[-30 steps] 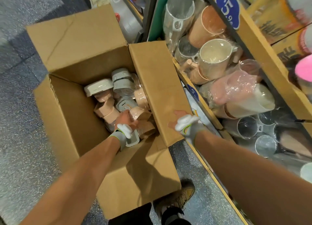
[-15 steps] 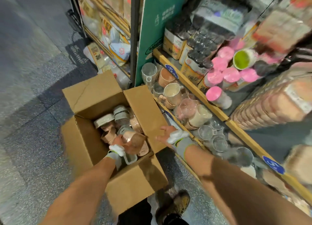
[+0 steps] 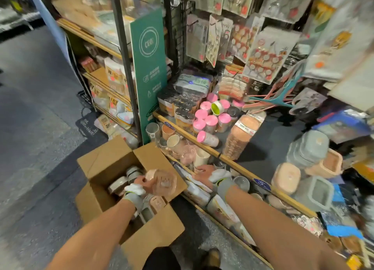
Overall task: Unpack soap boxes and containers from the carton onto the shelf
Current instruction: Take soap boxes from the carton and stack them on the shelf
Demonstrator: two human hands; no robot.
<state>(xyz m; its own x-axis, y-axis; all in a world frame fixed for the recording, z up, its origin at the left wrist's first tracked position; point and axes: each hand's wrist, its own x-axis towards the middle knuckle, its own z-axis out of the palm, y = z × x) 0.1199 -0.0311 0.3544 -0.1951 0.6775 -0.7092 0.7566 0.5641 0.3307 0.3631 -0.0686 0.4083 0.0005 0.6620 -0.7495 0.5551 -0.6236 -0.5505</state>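
A: Well, where is the pink soap box [image 3: 163, 181]?
B: Over the carton [image 3: 105, 162]. The left hand [image 3: 137, 186] holds it tight.
A: And the right hand [image 3: 208, 173]?
B: Flat fingers, holding nothing, by the shelf [image 3: 242, 169] on the right.

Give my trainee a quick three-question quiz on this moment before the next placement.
1. True or false: the left hand grips a pink container above the open carton.
2. The right hand is: A) gripping a jar, B) open and holding nothing, outside the carton, C) reaching inside the carton.
3. Fill in: the grey containers not yet unpacked lie in the ____.

Key: 1 true; 2 B; 3 carton.
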